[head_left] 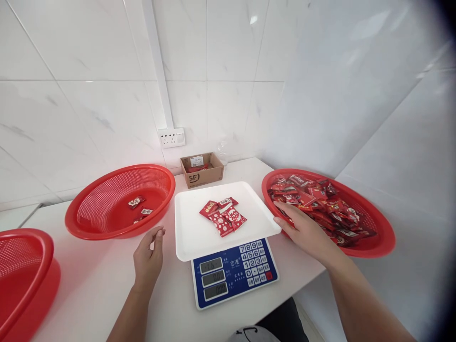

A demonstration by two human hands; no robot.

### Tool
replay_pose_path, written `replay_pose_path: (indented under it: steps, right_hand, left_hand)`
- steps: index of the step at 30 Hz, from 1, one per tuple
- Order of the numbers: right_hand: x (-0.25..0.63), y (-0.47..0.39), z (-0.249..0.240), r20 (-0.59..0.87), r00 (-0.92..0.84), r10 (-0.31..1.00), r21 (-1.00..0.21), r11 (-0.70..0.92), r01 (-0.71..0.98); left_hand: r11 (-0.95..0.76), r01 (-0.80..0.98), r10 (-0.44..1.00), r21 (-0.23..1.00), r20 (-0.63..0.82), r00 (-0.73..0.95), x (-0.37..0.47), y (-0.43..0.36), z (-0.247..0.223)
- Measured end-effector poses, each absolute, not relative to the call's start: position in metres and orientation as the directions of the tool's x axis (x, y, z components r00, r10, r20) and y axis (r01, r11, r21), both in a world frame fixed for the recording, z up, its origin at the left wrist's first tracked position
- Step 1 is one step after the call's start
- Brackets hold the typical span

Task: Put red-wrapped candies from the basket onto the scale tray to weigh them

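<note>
Packing rm., w/ digital scale [235, 273]

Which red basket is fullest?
The red basket to the right of the scale, by the right hand: it holds a heap of red packets, while the one left of the scale shows only a few.

Red packets [223, 217] on a scale [235, 273], display seemingly near zero.

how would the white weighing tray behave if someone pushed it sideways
The white weighing tray looks stiff, its flat shape unbent. It would probably shift rather than roll, and the red packets lying loose on it might slide.
</note>
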State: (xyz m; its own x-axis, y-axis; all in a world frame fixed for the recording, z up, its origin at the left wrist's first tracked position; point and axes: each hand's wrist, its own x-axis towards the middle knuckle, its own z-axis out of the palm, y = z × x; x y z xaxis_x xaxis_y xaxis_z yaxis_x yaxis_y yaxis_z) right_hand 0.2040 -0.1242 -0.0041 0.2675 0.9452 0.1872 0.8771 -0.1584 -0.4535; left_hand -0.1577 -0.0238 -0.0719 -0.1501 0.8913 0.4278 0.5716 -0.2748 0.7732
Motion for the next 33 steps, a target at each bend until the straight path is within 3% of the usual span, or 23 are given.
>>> replay_pose_path:
  steps: [4, 9, 14, 18, 23, 33]
  right_hand:
    - [0.216, -0.137, -0.018, 0.179, 0.351, 0.919, -0.419, -0.252, 0.873]
    - [0.217, -0.139, -0.025, 0.178, 0.344, 0.922, -0.41, -0.248, 0.878]
    - [0.214, -0.136, -0.025, 0.135, 0.358, 0.924, -0.329, -0.299, 0.896]
    - [0.212, -0.136, -0.025, 0.129, 0.343, 0.931, -0.241, -0.306, 0.921]
    - [0.215, -0.137, -0.028, 0.154, 0.317, 0.936, -0.232, -0.277, 0.932]
    - [0.217, -0.138, -0.031, 0.307, 0.256, 0.917, -0.171, -0.212, 0.962]
  left_hand:
    - [-0.316, 0.608, 0.847, 0.728, 0.506, -0.166, -0.155, -0.03, -0.063]
    - [-0.324, 0.635, 0.823, 0.701, 0.539, -0.176, -0.151, -0.039, -0.045]
    - [-0.444, 0.692, 0.836, 0.569, 0.54, 0.093, -0.139, -0.043, -0.023]
    - [-0.564, 0.682, 0.812, 0.466, 0.463, 0.355, -0.119, -0.041, -0.008]
    - [-0.673, 0.65, 0.739, 0.353, 0.29, 0.608, -0.091, -0.032, 0.002]
    - [-0.648, 0.706, 0.735, 0.286, -0.006, 0.678, -0.067, -0.016, 0.006]
